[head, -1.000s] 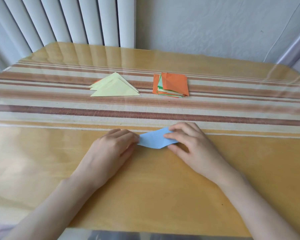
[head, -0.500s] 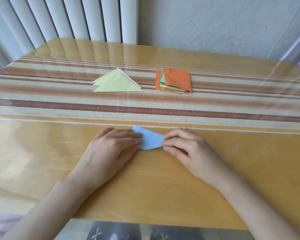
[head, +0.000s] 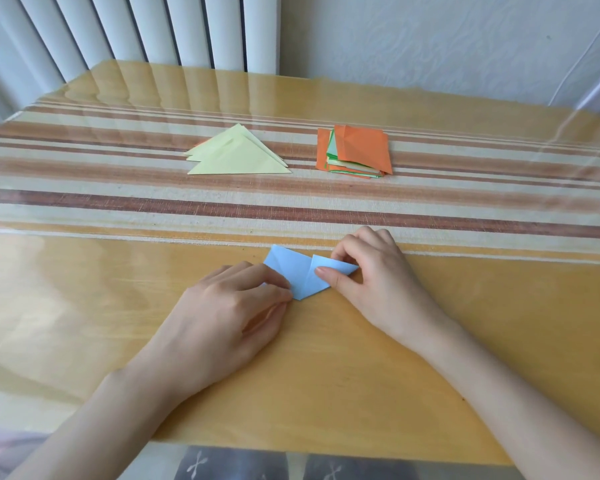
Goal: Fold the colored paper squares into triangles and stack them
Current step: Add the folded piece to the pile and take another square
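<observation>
Here the blue paper point(head: 293, 277) lies on the bare wood of the counter point(head: 361, 375), close in front of me and partly folded. Its right corner is turned over into a small flap, and a crease runs down to the near point. My right hand point(head: 378, 282) has that flap: the thumb lies flat on top and the other fingers curl over its far edge, so they are clamped on the paper. My left hand point(head: 222, 317) sits at the paper's near left edge, fingers bent and drawn in against the thumb, pinching the sheet there.

Farther off, on the striped runner point(head: 118, 202), sits the stack of folded triangles point(head: 238, 157) — pale yellow on top, a sliver of orange showing at its left. To its right, apart from it, is the stack of squares point(head: 355, 150), an orange sheet on top with green and pale edges fanned out beneath. White vertical blinds point(head: 136, 29) hang behind the far left of the counter.
</observation>
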The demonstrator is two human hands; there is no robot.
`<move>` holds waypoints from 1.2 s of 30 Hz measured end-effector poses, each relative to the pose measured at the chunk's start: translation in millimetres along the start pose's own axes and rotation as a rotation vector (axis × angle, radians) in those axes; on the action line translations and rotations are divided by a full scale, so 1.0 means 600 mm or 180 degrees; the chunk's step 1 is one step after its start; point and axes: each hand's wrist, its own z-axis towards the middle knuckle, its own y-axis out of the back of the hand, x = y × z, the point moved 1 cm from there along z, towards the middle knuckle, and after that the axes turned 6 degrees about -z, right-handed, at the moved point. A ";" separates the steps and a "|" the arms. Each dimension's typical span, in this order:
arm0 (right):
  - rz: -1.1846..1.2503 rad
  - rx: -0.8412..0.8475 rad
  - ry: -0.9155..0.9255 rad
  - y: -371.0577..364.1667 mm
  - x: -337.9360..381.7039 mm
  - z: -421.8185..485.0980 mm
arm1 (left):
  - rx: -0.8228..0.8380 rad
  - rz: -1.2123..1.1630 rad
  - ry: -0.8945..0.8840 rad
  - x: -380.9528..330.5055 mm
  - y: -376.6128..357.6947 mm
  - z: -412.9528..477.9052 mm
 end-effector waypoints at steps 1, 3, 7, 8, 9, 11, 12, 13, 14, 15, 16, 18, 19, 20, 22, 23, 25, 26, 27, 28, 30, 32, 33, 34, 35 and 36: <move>-0.0099 -0.0022 0.0008 -0.002 0.001 0.000 | 0.0040 0.0033 -0.0020 -0.004 0.001 -0.003; -0.0246 -0.0028 -0.0028 -0.004 0.004 0.000 | 0.0138 0.0111 -0.0069 -0.009 0.003 -0.006; -0.0313 -0.0127 -0.0028 -0.006 0.003 -0.001 | 0.0363 0.0296 -0.0103 -0.011 -0.001 -0.003; -0.0330 -0.0144 -0.0015 -0.006 0.001 -0.001 | 0.0374 0.0315 -0.0106 -0.010 -0.002 -0.003; -0.0355 -0.0148 -0.0011 -0.007 0.000 -0.002 | 0.0365 0.0316 -0.0110 -0.009 -0.002 -0.004; -0.0382 -0.0147 -0.0061 -0.006 -0.005 -0.004 | 0.0342 0.0291 -0.0107 -0.008 -0.003 -0.006; -0.0371 -0.0148 -0.0105 -0.004 -0.007 -0.005 | 0.0350 0.0281 -0.0096 -0.008 -0.002 -0.005; -0.0367 -0.0155 -0.0132 -0.002 -0.008 -0.005 | 0.0363 0.0276 -0.0084 -0.008 -0.002 -0.005; -0.0383 -0.0172 -0.0129 -0.002 -0.009 -0.006 | 0.0370 0.0276 -0.0077 -0.009 -0.002 -0.004; -0.0411 -0.0187 -0.0115 -0.003 -0.010 -0.006 | 0.0374 0.0279 -0.0074 -0.009 -0.002 -0.003; -0.0429 -0.0191 -0.0101 -0.006 -0.011 -0.007 | 0.0378 0.0285 -0.0071 -0.009 -0.003 -0.003; -0.0415 -0.0247 -0.0067 -0.007 -0.011 -0.005 | 0.0375 0.0315 -0.0073 -0.010 -0.003 -0.003; -0.0371 -0.0326 -0.0033 -0.003 -0.011 -0.006 | 0.0369 0.0336 -0.0079 -0.011 -0.003 -0.004; -0.0329 -0.0415 0.0038 0.003 -0.009 -0.007 | 0.0368 0.0350 -0.0080 -0.011 -0.003 -0.004; -0.0349 -0.0499 0.0429 0.018 -0.005 -0.019 | 0.0375 0.0356 -0.0066 -0.011 -0.004 -0.005; -0.0389 -0.0436 0.0711 0.022 -0.004 -0.029 | 0.0376 0.0351 -0.0058 -0.011 -0.004 -0.005; -0.0543 -0.0162 0.1137 0.021 -0.004 -0.048 | 0.0364 0.0340 -0.0062 -0.011 -0.003 -0.004; -0.0677 -0.0064 0.1233 0.018 -0.007 -0.053 | 0.0357 0.0337 -0.0068 -0.011 -0.003 -0.003; -0.0810 -0.0041 0.1264 0.015 -0.012 -0.054 | 0.0354 0.0337 -0.0068 -0.011 -0.004 -0.002; -0.0904 -0.0084 0.1239 0.014 -0.018 -0.053 | 0.0359 0.0340 -0.0063 -0.011 -0.003 -0.002; -0.0994 -0.0291 0.1091 0.018 -0.025 -0.049 | 0.0376 0.0354 -0.0048 -0.011 -0.003 0.000; -0.1025 -0.0514 0.0860 0.025 -0.030 -0.046 | 0.0401 0.0340 -0.0022 -0.011 -0.003 -0.001; -0.1000 -0.0573 0.0750 0.027 -0.032 -0.046 | 0.0411 0.0323 -0.0001 -0.012 -0.002 -0.001; -0.0934 -0.0598 0.0674 0.027 -0.032 -0.046 | 0.0420 0.0300 0.0019 -0.012 -0.002 -0.002; -0.0813 -0.0604 0.0621 0.027 -0.031 -0.046 | 0.0430 0.0278 0.0036 -0.012 -0.001 -0.002; -0.0629 -0.0587 0.0541 0.027 -0.030 -0.045 | 0.0445 0.0255 0.0045 -0.012 -0.001 -0.002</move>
